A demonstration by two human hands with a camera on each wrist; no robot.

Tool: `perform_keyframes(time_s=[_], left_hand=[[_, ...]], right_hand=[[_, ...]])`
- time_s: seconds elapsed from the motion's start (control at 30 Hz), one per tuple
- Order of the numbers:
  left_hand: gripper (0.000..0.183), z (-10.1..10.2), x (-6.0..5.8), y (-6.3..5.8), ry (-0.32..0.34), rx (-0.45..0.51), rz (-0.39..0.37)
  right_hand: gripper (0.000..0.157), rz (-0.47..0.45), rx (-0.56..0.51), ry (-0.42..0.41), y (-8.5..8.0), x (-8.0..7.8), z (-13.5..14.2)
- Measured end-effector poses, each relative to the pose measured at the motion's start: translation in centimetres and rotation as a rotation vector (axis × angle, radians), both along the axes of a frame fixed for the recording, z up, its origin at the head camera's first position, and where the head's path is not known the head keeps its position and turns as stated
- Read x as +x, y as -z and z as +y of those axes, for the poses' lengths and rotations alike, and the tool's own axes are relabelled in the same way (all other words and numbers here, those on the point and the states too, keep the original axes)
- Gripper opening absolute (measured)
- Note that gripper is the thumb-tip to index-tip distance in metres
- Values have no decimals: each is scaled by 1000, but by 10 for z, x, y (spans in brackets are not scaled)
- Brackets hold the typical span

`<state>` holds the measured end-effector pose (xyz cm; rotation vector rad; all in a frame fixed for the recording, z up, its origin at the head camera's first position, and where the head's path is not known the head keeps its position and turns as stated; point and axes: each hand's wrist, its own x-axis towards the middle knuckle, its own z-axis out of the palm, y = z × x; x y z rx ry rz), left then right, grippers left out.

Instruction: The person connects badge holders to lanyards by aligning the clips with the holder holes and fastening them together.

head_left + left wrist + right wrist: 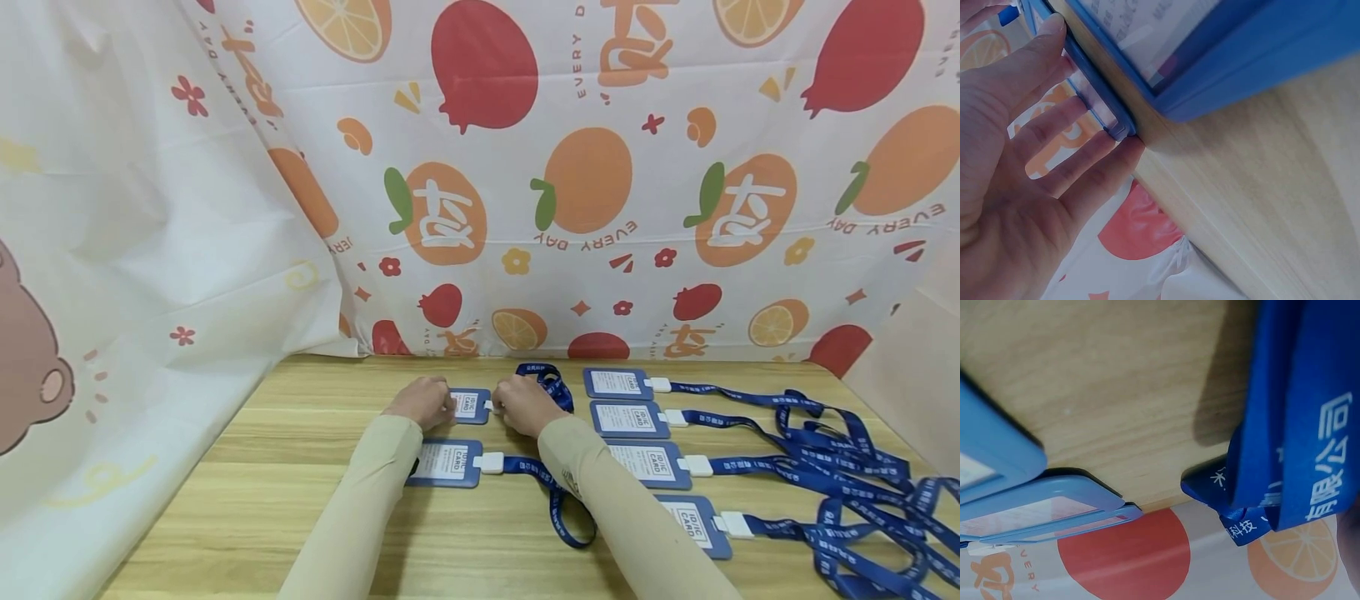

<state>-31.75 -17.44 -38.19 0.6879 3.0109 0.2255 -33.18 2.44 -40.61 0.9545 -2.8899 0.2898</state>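
Near the back of the table, my left hand (427, 402) grips the left end of a blue ID card holder (471, 406). The left wrist view has the thumb on its face and the fingertips along its edge. At the holder's other end, my right hand (523, 404) pinches the white clip (489, 405). A blue lanyard (551, 382) with white print lies bunched behind the right hand and looms large in the right wrist view. Closer to me lies a second card holder (446, 462), partly under the left forearm, its lanyard (557, 508) looping beneath the right forearm.
Several card holders (630, 419) lie in a column on the right, white clips facing right. Their lanyards (832, 475) tangle toward the right edge of the wooden table (225, 500). A fruit-printed cloth (525, 292) hangs behind, another cloth (225, 275) at left.
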Motion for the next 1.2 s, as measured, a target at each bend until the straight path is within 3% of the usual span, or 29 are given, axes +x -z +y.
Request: perform_keyframes(time_s=[0.5, 1.2], left_hand=[[17, 0, 2, -1, -9, 12, -16], [17, 0, 1, 0, 4, 21, -7]], right_hand=[[13, 38, -14, -15, 1, 2, -1], [15, -1, -5, 7, -1, 1, -2]])
